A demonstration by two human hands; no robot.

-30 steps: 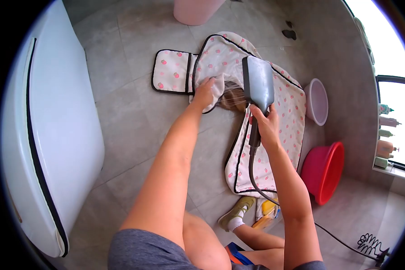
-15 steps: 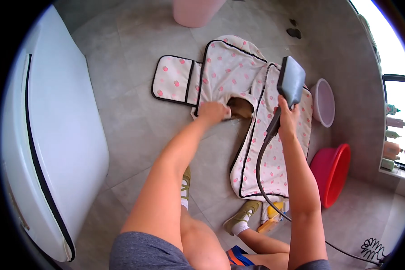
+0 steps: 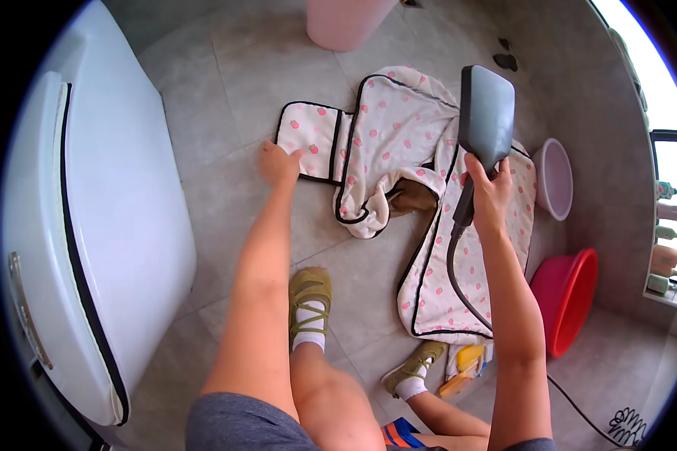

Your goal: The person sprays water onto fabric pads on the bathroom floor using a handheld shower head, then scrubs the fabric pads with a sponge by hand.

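Observation:
My right hand (image 3: 490,192) is wrapped around the handle of a large grey shower head (image 3: 490,113), held up over the cloth with its hose hanging down. A white fabric cover (image 3: 402,124) with pink prints and black trim lies spread on the floor, its lower edge folded around a brown opening. My left hand (image 3: 280,164) is at the near left corner of the cover's square flap (image 3: 308,135), thumb over the cloth and fingers curled at its edge. The fingertips are partly hidden.
A white tub (image 3: 128,188) stands at the left. A pink bucket (image 3: 346,22) is at the top, with a pale basin (image 3: 555,179) and a red basin (image 3: 572,301) at the right. Yellow items (image 3: 466,361) lie near my foot. Several bottles (image 3: 666,225) line the window ledge.
My left hand has moved left from the cover's brown opening to the flap's corner. The cloth around the opening now lies folded over. The shower head has risen slightly.

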